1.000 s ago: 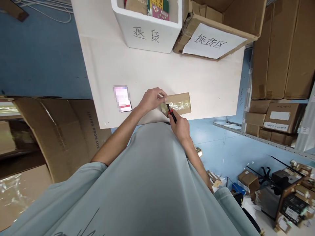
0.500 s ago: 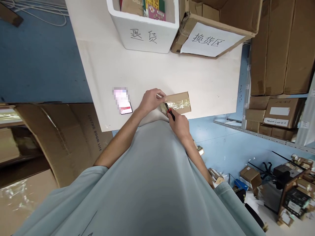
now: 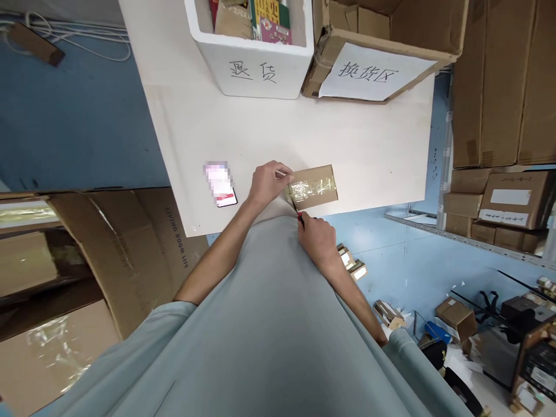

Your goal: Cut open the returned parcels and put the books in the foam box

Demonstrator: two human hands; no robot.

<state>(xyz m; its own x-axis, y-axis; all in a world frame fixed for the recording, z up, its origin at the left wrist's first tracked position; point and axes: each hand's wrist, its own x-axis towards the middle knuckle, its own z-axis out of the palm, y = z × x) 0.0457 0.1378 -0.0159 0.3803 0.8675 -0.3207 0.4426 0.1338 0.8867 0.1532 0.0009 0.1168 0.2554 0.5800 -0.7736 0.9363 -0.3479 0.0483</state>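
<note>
A small cardboard box (image 3: pixel 313 186) with shiny clear tape across its top lies near the table's front edge. My left hand (image 3: pixel 270 184) is closed at its left end, fingertips pinching the upper left corner. In my right hand (image 3: pixel 318 238), just below the box, is a box cutter (image 3: pixel 299 216) with a red and black handle, mostly hidden by my fingers. Its thin dark blade points up and left, at the box's lower left edge. Whether the blade touches the tape I cannot tell.
A phone (image 3: pixel 220 184) with a lit screen lies left on the white table (image 3: pixel 369 150). Behind stand a white foam bin (image 3: pixel 260 72) holding books and an open carton (image 3: pixel 382 49) with a paper label. Shelved cartons (image 3: pixel 506 197) are at the right, a large carton (image 3: pixel 160 249) at the left.
My right hand has drawn the box cutter down toward me, away from my left fingertips. My left hand keeps its hold on the box. The whole view has shifted slightly.
</note>
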